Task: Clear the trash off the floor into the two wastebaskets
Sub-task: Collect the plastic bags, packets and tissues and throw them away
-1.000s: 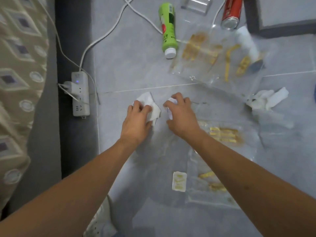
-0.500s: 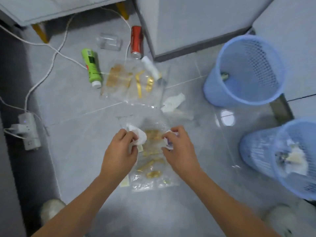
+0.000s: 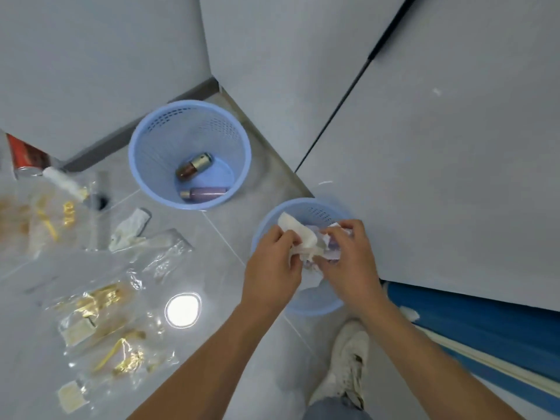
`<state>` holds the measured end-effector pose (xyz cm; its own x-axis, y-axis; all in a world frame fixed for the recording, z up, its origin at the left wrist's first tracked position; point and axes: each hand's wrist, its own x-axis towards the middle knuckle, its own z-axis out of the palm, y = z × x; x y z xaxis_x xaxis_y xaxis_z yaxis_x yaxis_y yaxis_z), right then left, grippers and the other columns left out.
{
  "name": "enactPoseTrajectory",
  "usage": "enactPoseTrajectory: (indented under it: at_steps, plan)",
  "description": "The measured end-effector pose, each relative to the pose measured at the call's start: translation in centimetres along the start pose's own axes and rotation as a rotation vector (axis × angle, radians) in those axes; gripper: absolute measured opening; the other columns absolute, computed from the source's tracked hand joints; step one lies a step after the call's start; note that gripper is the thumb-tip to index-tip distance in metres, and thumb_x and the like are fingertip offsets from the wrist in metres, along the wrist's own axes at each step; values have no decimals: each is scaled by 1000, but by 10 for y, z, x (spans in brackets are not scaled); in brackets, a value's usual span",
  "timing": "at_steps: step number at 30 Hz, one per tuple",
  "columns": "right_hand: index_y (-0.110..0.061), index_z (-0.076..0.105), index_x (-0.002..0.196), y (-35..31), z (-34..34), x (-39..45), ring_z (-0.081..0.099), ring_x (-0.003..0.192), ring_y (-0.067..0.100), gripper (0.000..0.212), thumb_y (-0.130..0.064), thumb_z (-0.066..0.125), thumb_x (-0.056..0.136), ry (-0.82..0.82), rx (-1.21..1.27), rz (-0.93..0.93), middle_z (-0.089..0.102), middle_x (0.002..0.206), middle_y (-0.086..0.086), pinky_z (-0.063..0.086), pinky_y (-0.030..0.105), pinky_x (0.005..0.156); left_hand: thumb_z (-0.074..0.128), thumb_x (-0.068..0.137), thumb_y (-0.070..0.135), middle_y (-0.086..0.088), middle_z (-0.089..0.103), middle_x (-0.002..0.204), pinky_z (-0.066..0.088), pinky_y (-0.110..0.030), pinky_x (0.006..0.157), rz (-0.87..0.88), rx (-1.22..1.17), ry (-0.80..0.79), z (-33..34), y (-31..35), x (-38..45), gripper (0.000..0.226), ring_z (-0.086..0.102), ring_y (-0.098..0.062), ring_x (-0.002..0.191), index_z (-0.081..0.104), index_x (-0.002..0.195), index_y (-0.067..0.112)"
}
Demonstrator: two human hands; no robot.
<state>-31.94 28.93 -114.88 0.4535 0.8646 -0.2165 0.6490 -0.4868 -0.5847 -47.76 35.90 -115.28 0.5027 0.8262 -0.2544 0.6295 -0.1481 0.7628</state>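
Blue wastebaskets (image 3: pixel 190 116): 2 | bottles inside far one: 2 | hands (image 3: pixel 272 268) (image 3: pixel 351 262): both pinching tissue (image 3: pixel 303 237)

Looks like a home interior, maybe a bedroom corner; grey tiled floor (image 3: pixel 230 353) with plain grey cabinet panels (image 3: pixel 454 147) far and right; two blue plastic wastebaskets (image 3: pixel 142 177); white sneaker (image 3: pixel 348 368) near.

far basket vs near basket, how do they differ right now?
The far basket is fully in view; the near basket is mostly covered by the left hand and right hand. The far basket holds two small bottles; over the near basket the hands hold crumpled tissues. Both are blue perforated plastic.
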Motion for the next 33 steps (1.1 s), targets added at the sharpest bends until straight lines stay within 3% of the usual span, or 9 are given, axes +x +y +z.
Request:
enactPoseTrajectory:
  at_steps: [3, 5, 11, 15, 21, 24, 29, 33]
  plan:
    - [-35, 52, 144, 20, -7, 0, 40, 132, 26, 79, -35, 89, 74, -192, -38, 40, 34, 151, 0, 44, 41, 107, 72, 83, 43, 2, 53, 127, 51, -38, 89, -89, 122, -102, 17, -4, 6, 60, 50, -21, 120, 55, 138, 28]
    - [-37, 48, 147, 19, -5, -3, 34, 137, 25, 79, -36, 86, 77, -218, -59, 29, 32, 155, -1, 39, 41, 111, 71, 82, 52, 2, 52, 130, 53, -40, 89, -90, 176, -57, 11, -17, -5, 66, 48, -21, 120, 51, 142, 30]
    - [-24, 64, 129, -40, 44, -23, 46, 129, 20, 49, -23, 80, 83, -129, -41, -127, 48, 139, -2, 41, 33, 105, 66, 90, 43, 11, 53, 118, 51, -29, 74, -66, 147, 79, -57, -81, -73, 41, 51, -12, 112, 57, 128, 30]
    - [-19, 68, 119, -113, 111, -30, 52, 115, 18, 38, -13, 77, 82, -144, -35, -259, 53, 122, -1, 42, 25, 98, 65, 91, 34, 14, 53, 114, 48, -25, 68, -165, 168, 181, -117, -150, -120, 30, 52, -9, 110, 60, 120, 29]
    - [-19, 69, 115, -186, 239, -21, 56, 108, 20, 33, -13, 73, 83, -237, -19, -409, 54, 113, -1, 45, 27, 96, 67, 90, 28, 17, 56, 110, 52, -29, 62, -378, 201, 254, -170, -274, -203, 28, 55, -9, 105, 61, 117, 30]
    - [-21, 68, 117, -205, 301, -5, 56, 112, 22, 33, -17, 73, 85, -290, -25, -397, 54, 116, -2, 47, 30, 94, 66, 90, 27, 18, 54, 108, 52, -30, 61, -509, 211, 287, -171, -333, -238, 28, 55, -10, 105, 60, 117, 30]
    - [-21, 66, 122, -220, 387, 37, 54, 117, 35, 39, -28, 74, 84, -309, -174, -400, 53, 127, 10, 43, 38, 104, 64, 90, 24, 11, 52, 113, 53, -35, 66, -762, 181, 316, -140, -416, -287, 29, 53, -16, 109, 61, 118, 27]
    - [-24, 63, 128, -223, 434, 63, 46, 126, 39, 49, -39, 76, 83, -311, -290, -395, 46, 136, 14, 37, 40, 111, 69, 85, 26, 3, 49, 115, 54, -39, 68, -836, 147, 289, -109, -457, -315, 40, 52, -24, 107, 60, 124, 23]
